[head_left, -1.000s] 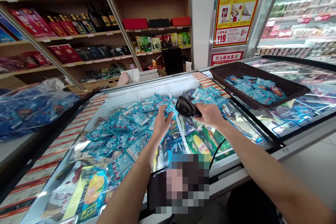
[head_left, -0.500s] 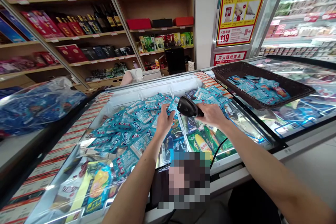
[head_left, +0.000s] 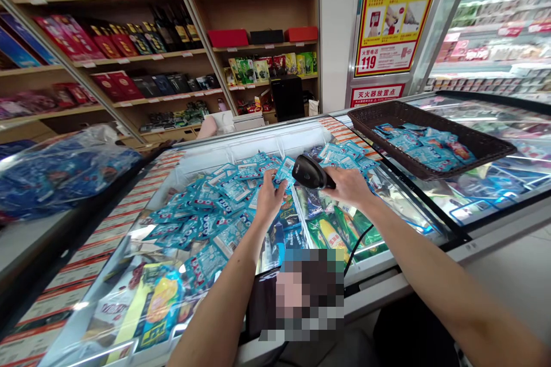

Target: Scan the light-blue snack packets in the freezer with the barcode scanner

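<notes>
A blue snack packet (head_left: 286, 168) is pinched in my left hand (head_left: 271, 192), held up above the glass top. My right hand (head_left: 348, 184) grips a black barcode scanner (head_left: 308, 172) by its handle. The scanner's head points left and sits close beside the packet. From the handle a black cable (head_left: 358, 248) runs down toward the freezer's front edge. Left of my hands lies a loose heap of blue packets (head_left: 202, 206), with a smaller pile of blue packets (head_left: 344, 153) behind the scanner.
The chest freezer (head_left: 232, 150) holds frozen goods under glass. A brown basket (head_left: 426, 170) with several blue packets stands at the right. A plastic-wrapped blue bundle (head_left: 64, 175) lies far left. Stocked shelves (head_left: 163, 57) line the back. A blurred-out patch (head_left: 310, 292) covers something at the front edge.
The scanner's head has tipped up slightly and shifted a little to the right. My left hand and the packet stay almost where they were.
</notes>
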